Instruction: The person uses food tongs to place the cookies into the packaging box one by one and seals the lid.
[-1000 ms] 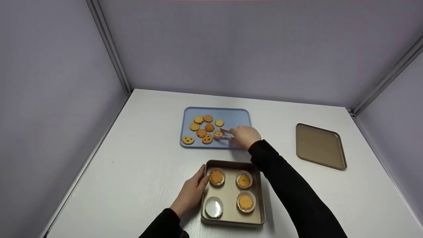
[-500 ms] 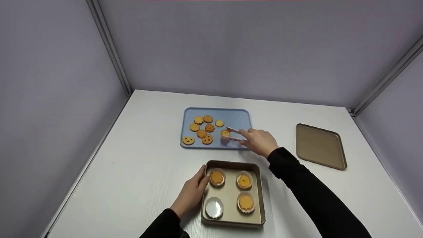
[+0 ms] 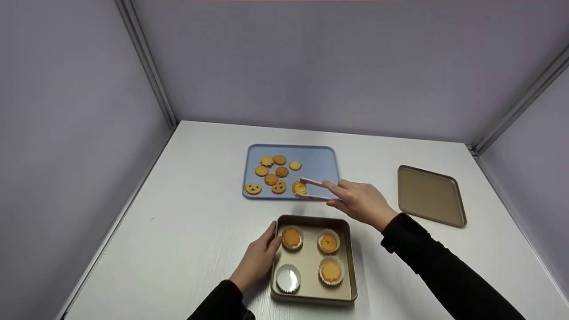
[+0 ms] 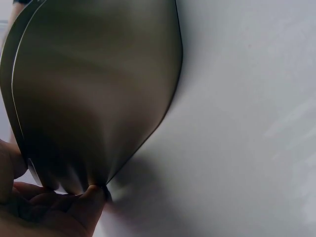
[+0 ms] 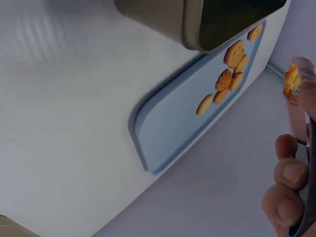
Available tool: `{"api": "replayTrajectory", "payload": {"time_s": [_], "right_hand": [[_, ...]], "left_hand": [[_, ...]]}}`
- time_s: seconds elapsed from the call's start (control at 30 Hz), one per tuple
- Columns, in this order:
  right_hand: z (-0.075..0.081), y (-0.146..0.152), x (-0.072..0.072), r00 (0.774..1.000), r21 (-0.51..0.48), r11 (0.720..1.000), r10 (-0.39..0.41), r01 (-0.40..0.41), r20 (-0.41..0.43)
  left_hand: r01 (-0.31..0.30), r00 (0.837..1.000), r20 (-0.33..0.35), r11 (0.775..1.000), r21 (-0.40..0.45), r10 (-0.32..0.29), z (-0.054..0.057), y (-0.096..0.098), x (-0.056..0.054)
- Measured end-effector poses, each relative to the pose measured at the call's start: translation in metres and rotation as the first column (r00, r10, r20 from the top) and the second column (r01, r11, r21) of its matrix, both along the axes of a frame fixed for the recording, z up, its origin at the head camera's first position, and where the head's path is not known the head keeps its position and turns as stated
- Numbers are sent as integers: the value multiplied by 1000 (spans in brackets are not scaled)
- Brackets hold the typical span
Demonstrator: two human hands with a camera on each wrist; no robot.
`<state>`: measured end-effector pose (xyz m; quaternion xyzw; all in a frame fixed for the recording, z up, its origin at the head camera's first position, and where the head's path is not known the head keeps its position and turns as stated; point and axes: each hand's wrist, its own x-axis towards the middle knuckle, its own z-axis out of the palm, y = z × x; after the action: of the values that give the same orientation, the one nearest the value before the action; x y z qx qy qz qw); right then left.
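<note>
My right hand (image 3: 362,202) holds pink tongs (image 3: 316,182), which grip a yellow swirl cookie (image 3: 299,188) over the front edge of a blue tray (image 3: 318,158). In the right wrist view the cookie (image 5: 291,79) sits raised between the tong tips. With its thumb at the rim, my left hand (image 3: 258,257) grips the left side of a deep gold baking tin (image 3: 307,271). The left wrist view shows its fingers against the outer wall. Inside the tin, 3 paper cups bear cookies; another cup (image 3: 288,278), at the front left, has a shiny bare bottom.
Several cookies (image 3: 278,186) lie on the left and middle of the blue tray. A flat gold lid or shallow tray (image 3: 430,195) lies at the right of the white table (image 3: 178,213). Grey panels (image 3: 311,66) enclose the back and sides.
My right hand has drawn back toward me and to the right. The tongs have brought the swirl cookie to the tray's front edge. My left hand and the tin stay put.
</note>
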<state>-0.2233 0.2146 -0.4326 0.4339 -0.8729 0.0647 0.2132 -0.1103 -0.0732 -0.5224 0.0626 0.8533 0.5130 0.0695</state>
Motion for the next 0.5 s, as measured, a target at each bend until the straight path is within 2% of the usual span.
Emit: {"api": "replayTrajectory", "payload": {"time_s": [0.27,0.5], "right_hand": [[15,6,28,989,-2,989,146,-146,-39],[27,14,46,950,31,950,311,-310,-16]], "left_hand": [[-12,1000,15,1000,-1,12,-2,1,-2],[-23,999,24,1000,-2,23,-2,1,-2]]}}
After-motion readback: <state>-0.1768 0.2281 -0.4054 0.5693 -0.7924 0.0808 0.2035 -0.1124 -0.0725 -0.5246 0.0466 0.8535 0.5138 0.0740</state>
